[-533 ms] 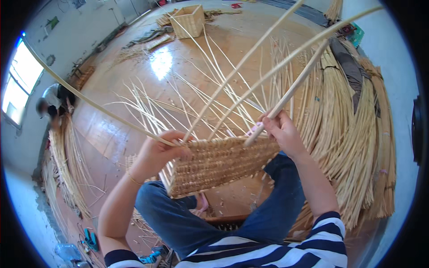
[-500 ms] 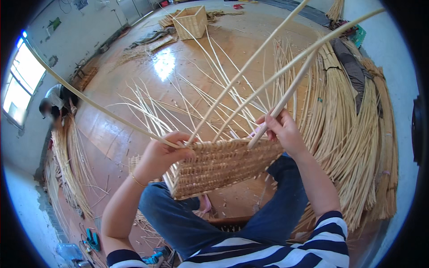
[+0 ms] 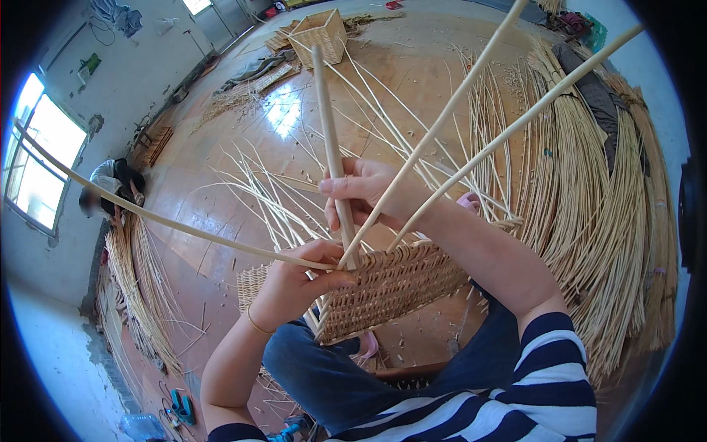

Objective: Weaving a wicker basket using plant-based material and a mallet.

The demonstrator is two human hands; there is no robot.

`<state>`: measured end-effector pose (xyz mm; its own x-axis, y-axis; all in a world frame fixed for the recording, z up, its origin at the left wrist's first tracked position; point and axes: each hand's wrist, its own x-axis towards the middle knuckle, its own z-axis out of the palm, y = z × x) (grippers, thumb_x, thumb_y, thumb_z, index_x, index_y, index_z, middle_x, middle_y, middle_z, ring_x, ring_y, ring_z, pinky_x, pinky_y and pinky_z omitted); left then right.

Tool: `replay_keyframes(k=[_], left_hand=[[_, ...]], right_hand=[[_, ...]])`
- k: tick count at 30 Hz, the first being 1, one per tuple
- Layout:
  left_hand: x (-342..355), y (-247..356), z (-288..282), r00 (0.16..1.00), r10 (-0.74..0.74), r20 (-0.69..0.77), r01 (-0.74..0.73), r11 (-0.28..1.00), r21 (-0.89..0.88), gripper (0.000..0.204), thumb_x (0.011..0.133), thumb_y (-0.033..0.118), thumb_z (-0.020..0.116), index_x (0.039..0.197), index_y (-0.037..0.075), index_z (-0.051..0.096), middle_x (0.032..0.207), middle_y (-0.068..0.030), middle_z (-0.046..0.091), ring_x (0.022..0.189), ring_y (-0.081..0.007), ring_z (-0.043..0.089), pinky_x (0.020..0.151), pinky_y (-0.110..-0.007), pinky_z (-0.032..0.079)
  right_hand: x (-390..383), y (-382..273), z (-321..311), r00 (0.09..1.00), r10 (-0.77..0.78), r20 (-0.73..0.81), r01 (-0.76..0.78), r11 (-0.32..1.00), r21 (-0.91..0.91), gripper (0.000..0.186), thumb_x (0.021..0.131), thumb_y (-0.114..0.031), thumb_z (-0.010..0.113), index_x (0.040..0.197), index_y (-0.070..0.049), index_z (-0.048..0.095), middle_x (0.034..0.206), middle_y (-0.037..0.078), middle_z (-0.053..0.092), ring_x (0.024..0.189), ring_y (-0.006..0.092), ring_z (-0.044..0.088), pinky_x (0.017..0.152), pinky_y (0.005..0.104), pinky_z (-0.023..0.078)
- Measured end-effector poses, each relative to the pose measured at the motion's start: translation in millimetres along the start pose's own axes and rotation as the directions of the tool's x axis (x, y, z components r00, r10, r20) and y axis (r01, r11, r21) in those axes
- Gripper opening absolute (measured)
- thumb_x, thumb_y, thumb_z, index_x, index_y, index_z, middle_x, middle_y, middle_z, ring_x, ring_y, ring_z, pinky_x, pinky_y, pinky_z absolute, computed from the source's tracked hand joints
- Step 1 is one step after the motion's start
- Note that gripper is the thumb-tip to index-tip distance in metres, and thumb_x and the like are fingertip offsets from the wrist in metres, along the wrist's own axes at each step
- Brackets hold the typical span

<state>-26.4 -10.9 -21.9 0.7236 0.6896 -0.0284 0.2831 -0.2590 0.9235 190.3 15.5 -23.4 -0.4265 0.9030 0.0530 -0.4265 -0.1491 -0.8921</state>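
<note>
A partly woven wicker basket panel (image 3: pixel 398 287) rests across my lap, with many pale canes (image 3: pixel 258 199) fanning from it over the floor. My left hand (image 3: pixel 298 283) grips its near left corner at the rim, beside a long arching cane (image 3: pixel 199 231). My right hand (image 3: pixel 368 193) is closed round a thick pale stick (image 3: pixel 324 96), which stands nearly upright with its lower end at the rim by my left fingers. Two more long rods (image 3: pixel 501 140) rise from the rim toward the upper right, in front of my right hand and forearm.
Bundled canes (image 3: pixel 589 243) line the right wall. A co-worker (image 3: pixel 110 184) bends over canes (image 3: pixel 136 287) below the left window. A square wicker basket (image 3: pixel 317 40) stands at the back. Tools (image 3: pixel 180 405) and a plastic bottle (image 3: pixel 140 427) lie at lower left.
My right hand has swung leftward with the thick stick, which went from leaning right to nearly upright beside my left hand. The view has shifted slightly.
</note>
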Motion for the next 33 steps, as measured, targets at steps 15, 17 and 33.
replay_keyframes(k=[15,17,33], left_hand=[[15.4,-5.6,2.8,0.990,0.138,0.006,-0.136,0.981,-0.135,0.052,0.079,-0.004,0.071,0.121,0.006,0.043,0.121,-0.0150,0.059,0.111,-0.0200,0.058,0.086,-0.031,0.053],[16.4,0.7,-0.7,0.991,0.128,0.026,-0.124,0.985,-0.117,0.051,0.079,-0.004,0.070,0.124,0.005,0.046,0.120,-0.0135,0.060,0.110,-0.0190,0.058,0.086,-0.030,0.053],[13.2,12.5,7.1,0.997,0.076,0.014,-0.073,0.986,-0.149,0.038,0.084,0.010,0.071,0.120,0.005,0.061,0.100,-0.0005,0.064,0.087,-0.0062,0.054,0.077,-0.023,0.047]], right_hand=[[23.9,25.6,-12.1,0.994,0.104,0.043,-0.102,0.994,-0.051,0.027,0.092,-0.028,0.062,0.096,-0.004,0.049,0.069,0.003,0.058,0.049,0.0054,0.050,0.039,0.0182,0.034],[28.4,27.1,-10.7,0.991,0.115,0.071,-0.109,0.991,-0.081,0.027,0.092,-0.030,0.062,0.096,-0.006,0.049,0.068,0.002,0.058,0.050,0.0062,0.052,0.042,0.0190,0.039],[15.6,23.9,11.8,0.998,0.057,-0.026,-0.057,0.998,0.023,0.029,0.091,-0.028,0.063,0.099,-0.002,0.052,0.063,-0.002,0.054,0.045,0.0026,0.046,0.037,0.0158,0.034]])
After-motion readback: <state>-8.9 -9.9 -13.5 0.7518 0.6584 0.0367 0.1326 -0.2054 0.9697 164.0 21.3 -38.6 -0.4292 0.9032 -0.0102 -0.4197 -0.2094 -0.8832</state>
